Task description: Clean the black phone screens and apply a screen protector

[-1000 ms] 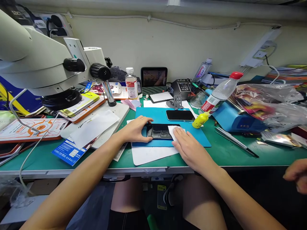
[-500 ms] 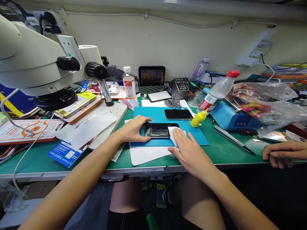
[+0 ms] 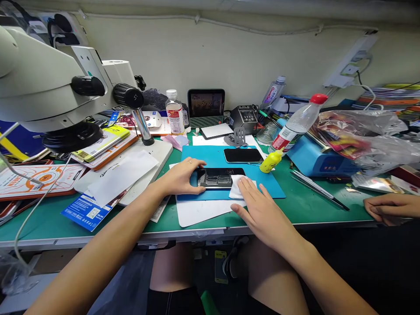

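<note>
A black smartphone [image 3: 216, 178] with its screen lit lies on the blue mat [image 3: 203, 153]. My left hand [image 3: 183, 177] grips its left end, thumb at the near edge and fingers at the far edge. Under the fingertips of my right hand [image 3: 259, 203] is a folded white wipe [image 3: 235, 187], pressed against the phone's right end. My right thumb sticks out to the left, over white paper. Behind them, a second phone [image 3: 243, 155] with a dark screen rests on the mat. A yellow squeeze bottle [image 3: 271, 162] stands at the mat's right edge.
A microscope [image 3: 72, 100] looms at the left above boxes and papers. Tweezers [image 3: 320, 190] lie on the green table, right of the mat. A red-capped bottle [image 3: 298, 124] leans farther back. Another person's hand [image 3: 390, 208] rests at the right table edge.
My right hand has slid the wipe slightly down and left at the phone's right end. My left hand keeps its grip. The other person's hand has shifted a little right.
</note>
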